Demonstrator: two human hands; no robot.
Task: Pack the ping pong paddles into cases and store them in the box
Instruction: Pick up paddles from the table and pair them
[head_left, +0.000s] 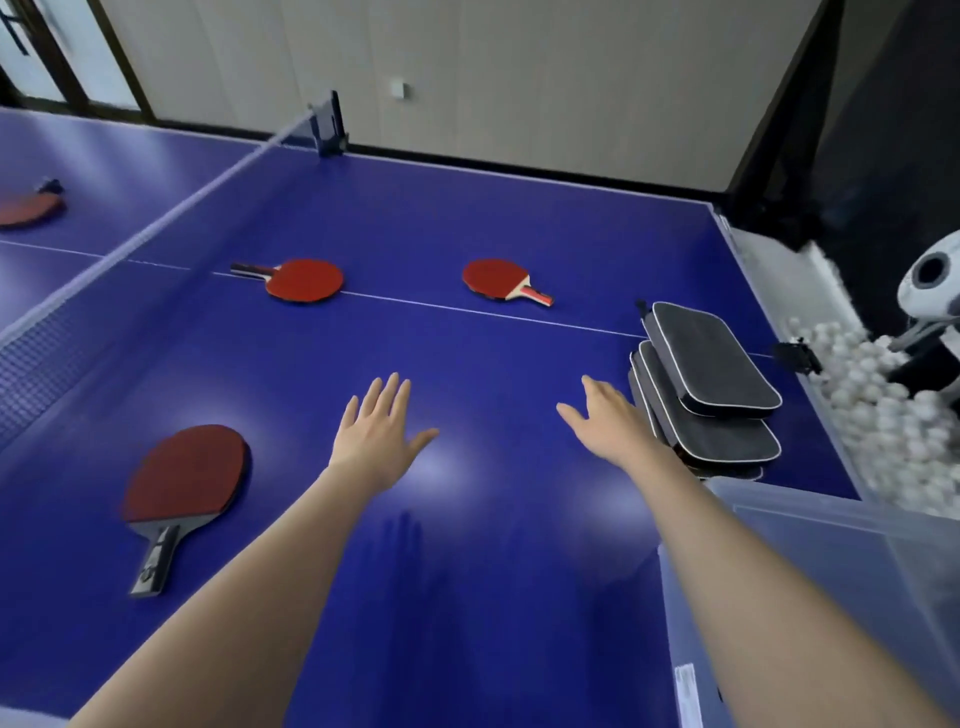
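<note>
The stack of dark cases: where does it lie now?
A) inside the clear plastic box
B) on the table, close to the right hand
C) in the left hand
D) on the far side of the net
B: the stack of dark cases lies on the blue table near its right edge, next to the open right hand.

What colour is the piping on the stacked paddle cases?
White piping on dark grey cases, clearest in the head view.
</note>
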